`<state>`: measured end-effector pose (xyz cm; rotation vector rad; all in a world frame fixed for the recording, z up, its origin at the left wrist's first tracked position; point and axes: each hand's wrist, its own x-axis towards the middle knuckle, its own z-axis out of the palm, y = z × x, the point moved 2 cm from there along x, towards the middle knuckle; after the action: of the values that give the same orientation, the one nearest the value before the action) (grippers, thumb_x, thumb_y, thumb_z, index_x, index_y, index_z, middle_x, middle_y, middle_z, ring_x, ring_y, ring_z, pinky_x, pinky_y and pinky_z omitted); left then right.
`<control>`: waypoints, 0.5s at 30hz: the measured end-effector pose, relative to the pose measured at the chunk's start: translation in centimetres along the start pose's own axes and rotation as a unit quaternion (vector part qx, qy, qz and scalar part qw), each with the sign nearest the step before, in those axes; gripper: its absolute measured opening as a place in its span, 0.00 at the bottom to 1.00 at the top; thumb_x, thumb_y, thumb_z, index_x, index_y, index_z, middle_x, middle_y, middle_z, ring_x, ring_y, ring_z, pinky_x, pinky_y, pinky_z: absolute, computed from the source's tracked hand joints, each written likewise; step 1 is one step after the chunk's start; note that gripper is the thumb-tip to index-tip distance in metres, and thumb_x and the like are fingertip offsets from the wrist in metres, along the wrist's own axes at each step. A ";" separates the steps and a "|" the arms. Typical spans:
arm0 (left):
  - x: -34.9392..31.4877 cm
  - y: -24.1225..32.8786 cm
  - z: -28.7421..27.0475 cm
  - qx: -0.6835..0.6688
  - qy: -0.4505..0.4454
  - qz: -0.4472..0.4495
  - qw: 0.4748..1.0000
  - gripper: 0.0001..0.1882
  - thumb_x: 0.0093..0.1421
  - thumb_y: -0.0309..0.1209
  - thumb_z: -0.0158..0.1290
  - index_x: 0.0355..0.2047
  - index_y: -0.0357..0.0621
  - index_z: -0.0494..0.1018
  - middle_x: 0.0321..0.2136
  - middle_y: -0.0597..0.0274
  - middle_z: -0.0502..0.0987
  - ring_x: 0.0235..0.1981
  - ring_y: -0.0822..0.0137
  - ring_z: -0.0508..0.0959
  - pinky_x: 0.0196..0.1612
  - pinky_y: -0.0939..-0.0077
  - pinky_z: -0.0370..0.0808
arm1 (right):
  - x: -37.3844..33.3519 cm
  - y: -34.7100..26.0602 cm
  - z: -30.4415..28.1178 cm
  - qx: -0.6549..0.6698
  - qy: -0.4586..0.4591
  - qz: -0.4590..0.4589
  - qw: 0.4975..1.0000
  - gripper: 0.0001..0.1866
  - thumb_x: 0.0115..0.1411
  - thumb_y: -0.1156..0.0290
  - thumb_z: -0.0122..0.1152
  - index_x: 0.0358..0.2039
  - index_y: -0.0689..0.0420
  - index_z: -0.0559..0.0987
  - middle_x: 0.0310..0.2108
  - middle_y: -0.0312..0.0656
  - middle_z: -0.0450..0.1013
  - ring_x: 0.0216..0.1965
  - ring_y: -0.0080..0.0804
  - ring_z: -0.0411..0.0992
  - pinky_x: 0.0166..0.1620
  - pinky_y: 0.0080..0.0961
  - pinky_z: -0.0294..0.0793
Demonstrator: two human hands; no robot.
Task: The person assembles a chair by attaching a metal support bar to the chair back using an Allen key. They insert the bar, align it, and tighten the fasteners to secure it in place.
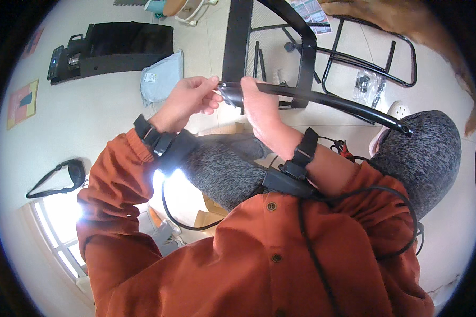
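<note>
A black metal tube (344, 103) slants from between my hands down to my right knee, with a hole visible near its far right end. My right hand (262, 108) is wrapped round it close to its left end. My left hand (193, 99) is closed, thumb and fingertips pinched at that left end; whatever small thing they pinch cannot be made out. A glossy bit, perhaps clear plastic film (228, 96), shows beside those fingertips. Just beyond both hands stands a black frame with a mesh panel (232, 42), overlapped by the tube.
Another bent black tubular frame (373, 68) lies on the floor at the far right, near a clear bag of small parts (363, 87). Printed sheets (309, 15) lie behind. A grey plastic mailer (162, 78) and a black cabinet-like object (127, 46) are at left. Cables (365, 193) cross my right arm.
</note>
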<state>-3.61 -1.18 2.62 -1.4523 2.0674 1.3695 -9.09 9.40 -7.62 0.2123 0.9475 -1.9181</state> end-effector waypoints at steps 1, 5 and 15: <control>-0.2 -0.2 0.1 -0.001 0.002 0.017 1.000 0.18 0.63 0.43 0.47 0.34 0.36 0.69 0.26 0.63 0.75 0.23 0.77 0.73 0.28 0.85 0.72 | 0.0 0.1 -0.1 -0.004 -0.003 0.008 1.000 0.13 0.57 0.66 0.49 0.21 0.62 0.72 0.20 0.33 0.66 0.24 0.21 0.61 0.29 0.23 0.62; -0.9 -0.4 0.3 0.031 0.011 0.014 0.999 0.18 0.61 0.44 0.49 0.36 0.39 0.69 0.26 0.65 0.76 0.23 0.79 0.72 0.28 0.87 0.70 | 0.3 0.4 0.0 -0.028 -0.009 -0.004 1.000 0.14 0.57 0.66 0.48 0.22 0.63 0.73 0.20 0.36 0.68 0.24 0.22 0.62 0.30 0.24 0.64; -0.8 0.5 0.0 0.272 0.047 0.097 0.956 0.10 0.59 0.33 0.53 0.33 0.38 0.73 0.25 0.64 0.77 0.24 0.75 0.75 0.26 0.84 0.71 | 0.4 0.9 0.0 0.006 -0.021 0.002 1.000 0.14 0.57 0.66 0.48 0.20 0.62 0.73 0.19 0.35 0.67 0.21 0.20 0.61 0.27 0.24 0.63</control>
<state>-3.67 -0.71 3.42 -1.1142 2.4385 0.6964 -8.55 8.85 -8.32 0.1800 0.9065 -1.9184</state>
